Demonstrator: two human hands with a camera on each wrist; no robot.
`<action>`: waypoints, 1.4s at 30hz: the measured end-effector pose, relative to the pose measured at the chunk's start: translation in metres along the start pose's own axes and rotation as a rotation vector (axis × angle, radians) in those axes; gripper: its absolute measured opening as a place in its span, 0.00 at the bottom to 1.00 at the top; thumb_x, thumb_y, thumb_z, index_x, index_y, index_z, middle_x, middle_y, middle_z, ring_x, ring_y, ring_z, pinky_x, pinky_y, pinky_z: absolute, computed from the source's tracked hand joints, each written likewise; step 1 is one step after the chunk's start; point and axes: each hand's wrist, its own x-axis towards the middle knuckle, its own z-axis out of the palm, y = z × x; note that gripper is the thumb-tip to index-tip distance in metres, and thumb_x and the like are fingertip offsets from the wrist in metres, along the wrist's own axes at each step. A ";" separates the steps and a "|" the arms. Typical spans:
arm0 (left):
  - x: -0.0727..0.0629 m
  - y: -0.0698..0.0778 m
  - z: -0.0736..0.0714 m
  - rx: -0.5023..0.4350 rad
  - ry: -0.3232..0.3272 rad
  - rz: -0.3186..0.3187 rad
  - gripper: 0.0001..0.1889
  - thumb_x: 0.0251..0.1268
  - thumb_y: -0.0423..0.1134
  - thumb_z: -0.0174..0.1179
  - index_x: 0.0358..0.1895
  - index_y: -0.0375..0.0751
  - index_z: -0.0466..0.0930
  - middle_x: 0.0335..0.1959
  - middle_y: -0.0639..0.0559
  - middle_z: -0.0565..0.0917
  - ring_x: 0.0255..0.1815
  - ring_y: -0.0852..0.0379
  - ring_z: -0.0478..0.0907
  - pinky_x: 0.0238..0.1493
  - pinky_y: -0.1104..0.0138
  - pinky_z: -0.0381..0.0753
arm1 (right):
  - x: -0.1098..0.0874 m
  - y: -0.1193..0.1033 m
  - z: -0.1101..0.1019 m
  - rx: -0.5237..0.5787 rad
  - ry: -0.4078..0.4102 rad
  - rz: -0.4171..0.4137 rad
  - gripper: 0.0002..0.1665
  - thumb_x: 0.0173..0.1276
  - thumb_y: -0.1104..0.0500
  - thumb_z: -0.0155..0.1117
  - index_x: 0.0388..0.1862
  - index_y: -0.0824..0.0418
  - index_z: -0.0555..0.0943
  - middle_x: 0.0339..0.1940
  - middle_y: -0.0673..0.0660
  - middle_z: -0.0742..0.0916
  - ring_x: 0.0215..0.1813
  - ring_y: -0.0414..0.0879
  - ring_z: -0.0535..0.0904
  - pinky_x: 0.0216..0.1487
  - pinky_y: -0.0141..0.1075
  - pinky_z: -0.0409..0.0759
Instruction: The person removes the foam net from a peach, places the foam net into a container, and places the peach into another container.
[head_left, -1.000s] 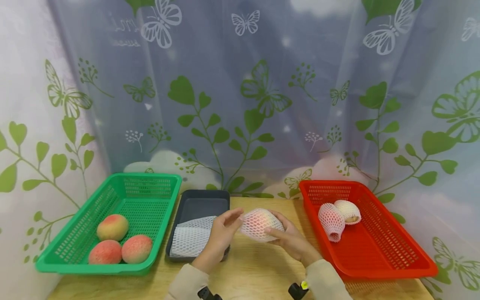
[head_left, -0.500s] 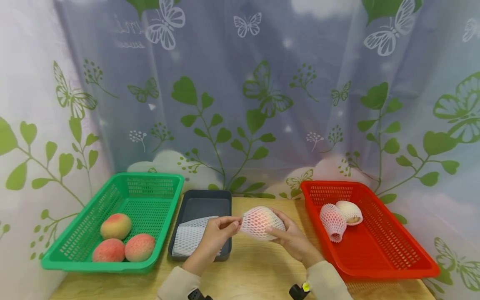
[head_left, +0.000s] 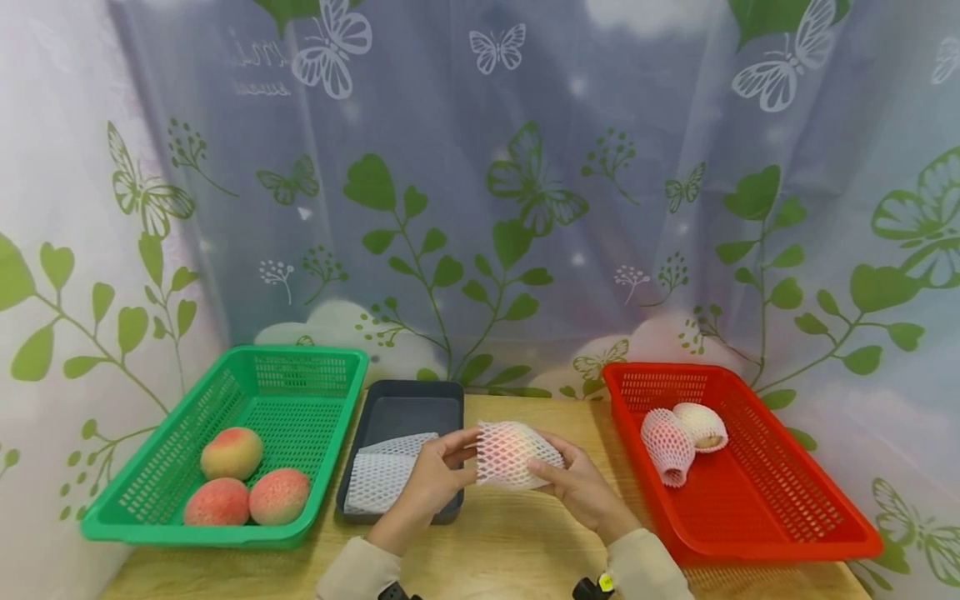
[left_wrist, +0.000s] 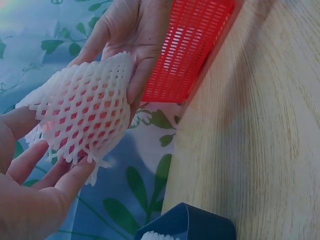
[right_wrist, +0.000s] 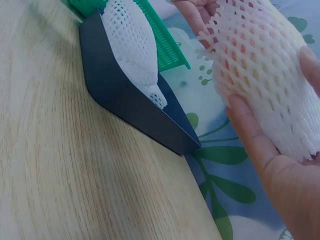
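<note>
Between both hands, above the table, is a peach [left_wrist: 85, 107] inside a white foam net [head_left: 508, 454]. My right hand [head_left: 585, 483] grips the netted peach from the right, thumb in front and fingers behind. With its fingertips, my left hand [head_left: 431, 475] holds the net's loose left edge, which stands wide; the right wrist view shows this ragged edge [right_wrist: 212, 37] by the left fingers. Some left fingertips are hidden behind the net in the head view. Flat white foam nets [head_left: 378, 483] lie in a dark grey tray [head_left: 405, 408] beside the left hand.
On the left stands a green basket [head_left: 288, 433] with three bare peaches [head_left: 231, 452]. A red basket [head_left: 750, 508] on the right holds two netted fruits [head_left: 669, 446]. The wooden table [head_left: 517, 550] ends at a patterned curtain [head_left: 480, 292] behind.
The left hand came to the net's left end and pinched it; that end was gathered narrow and is now spread wide. The right hand has kept its hold on the peach.
</note>
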 end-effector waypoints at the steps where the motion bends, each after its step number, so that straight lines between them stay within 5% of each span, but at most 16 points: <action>1: 0.000 0.000 0.000 -0.010 -0.001 0.000 0.28 0.58 0.26 0.61 0.64 0.28 0.69 0.61 0.34 0.75 0.61 0.40 0.74 0.46 0.71 0.81 | 0.000 0.000 0.000 0.005 -0.002 -0.005 0.33 0.70 0.69 0.55 0.70 0.75 0.56 0.52 0.53 0.81 0.51 0.45 0.81 0.52 0.40 0.82; 17: -0.004 -0.002 -0.008 -0.004 -0.036 -0.016 0.37 0.48 0.24 0.60 0.68 0.28 0.64 0.62 0.32 0.72 0.60 0.42 0.74 0.41 0.70 0.80 | 0.007 0.005 0.009 0.017 0.030 0.002 0.23 0.69 0.71 0.56 0.63 0.69 0.70 0.50 0.52 0.84 0.49 0.44 0.82 0.51 0.36 0.82; 29: -0.004 -0.003 -0.024 0.006 0.079 -0.012 0.36 0.42 0.19 0.60 0.64 0.28 0.69 0.58 0.34 0.75 0.55 0.45 0.77 0.37 0.69 0.82 | 0.020 0.002 0.020 -0.043 0.039 0.007 0.28 0.70 0.65 0.59 0.65 0.74 0.65 0.50 0.52 0.83 0.48 0.42 0.81 0.50 0.35 0.82; 36: -0.006 0.005 -0.036 0.012 0.129 -0.017 0.35 0.45 0.21 0.65 0.64 0.34 0.71 0.60 0.37 0.76 0.54 0.46 0.78 0.39 0.68 0.83 | 0.031 -0.006 0.029 -0.119 0.196 0.008 0.20 0.67 0.67 0.62 0.55 0.76 0.73 0.39 0.51 0.85 0.40 0.41 0.82 0.43 0.32 0.83; 42: -0.008 0.010 -0.060 0.092 0.165 0.008 0.36 0.47 0.29 0.73 0.64 0.43 0.72 0.59 0.43 0.76 0.54 0.48 0.78 0.42 0.68 0.83 | 0.042 -0.012 0.030 -0.101 0.342 0.017 0.19 0.67 0.70 0.60 0.55 0.76 0.72 0.37 0.51 0.85 0.38 0.40 0.83 0.41 0.31 0.83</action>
